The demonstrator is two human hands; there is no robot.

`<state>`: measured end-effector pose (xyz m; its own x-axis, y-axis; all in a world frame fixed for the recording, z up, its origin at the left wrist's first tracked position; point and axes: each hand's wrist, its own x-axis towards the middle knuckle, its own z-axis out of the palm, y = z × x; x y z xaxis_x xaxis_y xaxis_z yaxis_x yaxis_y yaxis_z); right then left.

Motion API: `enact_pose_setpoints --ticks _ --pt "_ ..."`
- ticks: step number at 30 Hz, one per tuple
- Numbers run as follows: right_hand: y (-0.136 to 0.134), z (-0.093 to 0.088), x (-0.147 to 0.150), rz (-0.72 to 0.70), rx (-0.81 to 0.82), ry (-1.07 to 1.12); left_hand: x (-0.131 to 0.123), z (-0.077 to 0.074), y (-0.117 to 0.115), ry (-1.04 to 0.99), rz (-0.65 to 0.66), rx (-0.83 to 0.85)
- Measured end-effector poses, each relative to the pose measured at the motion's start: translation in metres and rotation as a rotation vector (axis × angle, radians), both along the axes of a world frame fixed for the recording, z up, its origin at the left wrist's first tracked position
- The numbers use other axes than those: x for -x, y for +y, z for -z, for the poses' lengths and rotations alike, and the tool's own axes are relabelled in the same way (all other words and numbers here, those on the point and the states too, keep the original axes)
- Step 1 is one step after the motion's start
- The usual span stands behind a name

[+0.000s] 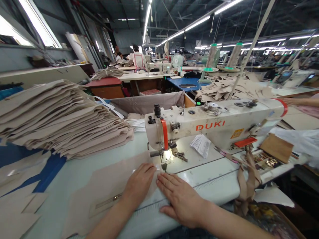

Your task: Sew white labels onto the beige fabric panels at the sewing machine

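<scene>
A beige fabric panel [104,181] with a zip set into a slot lies flat on the table, left of the sewing machine's needle area. My left hand [139,182] is closed at the panel's right edge, fingertips pressed together on the cloth just before the presser foot. A small white piece [157,167], perhaps a label, shows by those fingertips. My right hand [178,197] lies flat with fingers stretched and thumb apart, its fingertips beside the left ones. The white sewing machine [211,126] stands beyond both hands, with its lamp lit.
Stacked beige fabric pieces [62,119] rise at the left. White labels [200,145] and pink-handled scissors [229,156] lie on the machine bed. A tray of small metal parts [270,162] and hanging fabric strips [245,179] are at the right. Another person's arm [301,102] reaches in there.
</scene>
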<state>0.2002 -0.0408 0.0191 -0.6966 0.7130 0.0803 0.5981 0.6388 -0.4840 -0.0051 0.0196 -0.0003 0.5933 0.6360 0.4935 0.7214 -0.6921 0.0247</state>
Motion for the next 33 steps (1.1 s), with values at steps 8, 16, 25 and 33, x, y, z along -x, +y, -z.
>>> enact_pose_setpoints --ticks 8,16,25,33 --pt "-0.003 -0.004 -0.001 -0.001 0.024 0.01 0.004 0.004 0.001 -0.057 0.001 0.009" --pt "-0.003 0.006 0.002 0.013 0.007 0.039 0.008 0.006 0.001 -0.068 -0.006 0.058" --pt "0.0 0.014 0.003 -0.016 -0.07 0.013 0.01 0.004 0.002 -0.055 0.013 0.031" --pt "0.002 0.031 0.008 -0.03 -0.19 -0.038 0.01 0.0 0.003 -0.027 0.026 0.003"
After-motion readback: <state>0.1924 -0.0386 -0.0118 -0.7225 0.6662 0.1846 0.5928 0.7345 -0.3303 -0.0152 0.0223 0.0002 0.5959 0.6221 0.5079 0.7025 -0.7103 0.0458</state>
